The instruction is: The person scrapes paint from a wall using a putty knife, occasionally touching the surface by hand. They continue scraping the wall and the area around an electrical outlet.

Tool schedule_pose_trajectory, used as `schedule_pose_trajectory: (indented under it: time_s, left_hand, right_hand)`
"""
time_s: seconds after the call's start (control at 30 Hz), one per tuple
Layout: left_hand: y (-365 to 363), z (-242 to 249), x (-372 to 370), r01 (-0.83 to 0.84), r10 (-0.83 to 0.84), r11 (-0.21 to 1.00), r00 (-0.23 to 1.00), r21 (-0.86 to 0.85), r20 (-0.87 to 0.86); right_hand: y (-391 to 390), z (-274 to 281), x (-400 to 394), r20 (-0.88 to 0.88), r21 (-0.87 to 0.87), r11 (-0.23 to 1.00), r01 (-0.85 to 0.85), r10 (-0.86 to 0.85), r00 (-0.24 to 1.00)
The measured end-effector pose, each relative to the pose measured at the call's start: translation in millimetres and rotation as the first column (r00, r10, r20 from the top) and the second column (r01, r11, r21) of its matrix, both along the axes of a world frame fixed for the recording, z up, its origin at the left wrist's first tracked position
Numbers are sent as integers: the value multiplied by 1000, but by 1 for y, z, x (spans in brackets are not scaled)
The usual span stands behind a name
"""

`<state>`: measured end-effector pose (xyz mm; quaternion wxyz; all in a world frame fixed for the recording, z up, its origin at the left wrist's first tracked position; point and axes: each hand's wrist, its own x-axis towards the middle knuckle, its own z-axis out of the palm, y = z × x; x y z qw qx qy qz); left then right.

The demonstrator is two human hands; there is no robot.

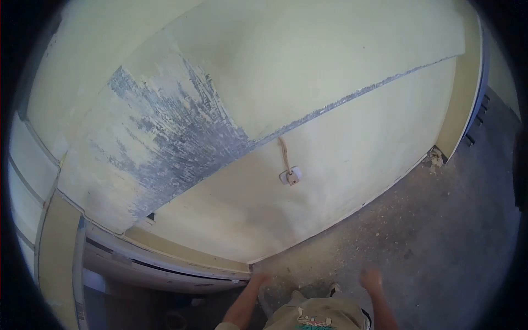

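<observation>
My left hand (262,279) hangs low in front of me, near the foot of the wall (341,159) and the door frame corner; its fingers are too blurred to make out. On the other side my right hand (371,278) hangs over the floor, looking closed, with nothing visible in it. Ahead, the wall has a cream lower part and a smooth pale upper part. Between them runs a rough grey line, widening on the left into a large scraped grey patch (187,132).
A white socket box (290,175) hangs by a cord on the lower wall. Crumbs of debris (374,234) lie on the grey floor (440,236). A doorway frame (181,256) is at lower left; an open door edge with bolts (470,140) stands at right.
</observation>
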<state>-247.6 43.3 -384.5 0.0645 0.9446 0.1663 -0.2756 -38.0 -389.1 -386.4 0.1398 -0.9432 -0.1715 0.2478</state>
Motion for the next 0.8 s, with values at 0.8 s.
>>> schedule_pose_trajectory:
  time_s: [0.8]
  left_hand:
    - [-152, 197, 91, -56, 907, -58, 415, -997, -75]
  right_hand:
    - [156, 182, -36, -30, 814, 547, -193, 372, 928]
